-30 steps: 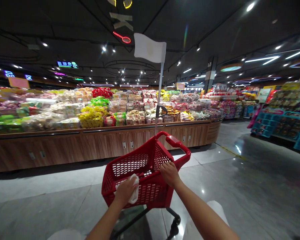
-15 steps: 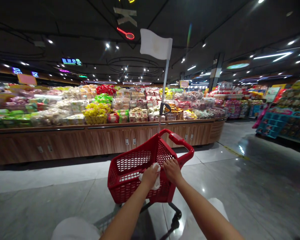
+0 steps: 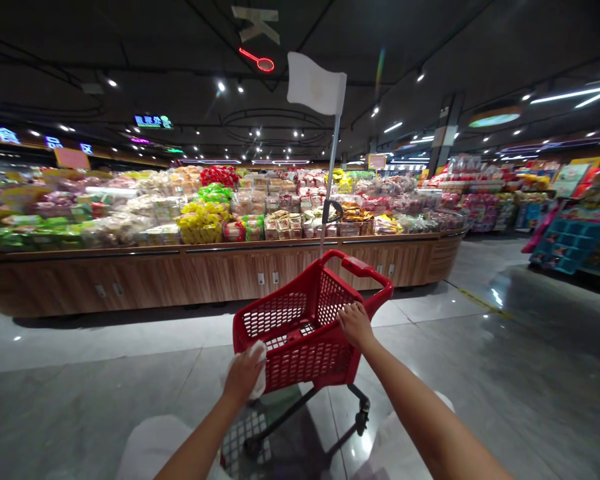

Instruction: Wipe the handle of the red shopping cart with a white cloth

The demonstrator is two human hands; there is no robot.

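Note:
In front of me stands a red shopping cart (image 3: 300, 363) with a perforated plastic basket and a red handle at its right end. My left hand (image 3: 243, 373) is closed around a white cloth (image 3: 258, 380), held against the near left corner of the basket. My right hand (image 3: 356, 325) grips the near side rim of the basket, close to where the handle joins. A white flag (image 3: 316, 85) on a pole rises from the cart's far side. The basket's perforated floor shows between its walls.
Behind the cart runs a long wooden display counter (image 3: 225, 275) heaped with packaged foods in several colours. Blue display racks (image 3: 570, 241) stand at the right. A yellow line (image 3: 483, 303) marks the shiny grey floor (image 3: 80, 393). My knees show at the bottom.
My left hand has slid the cloth leftward along the basket's near rim to its left corner. My right hand keeps its grip. The view has shifted slightly left.

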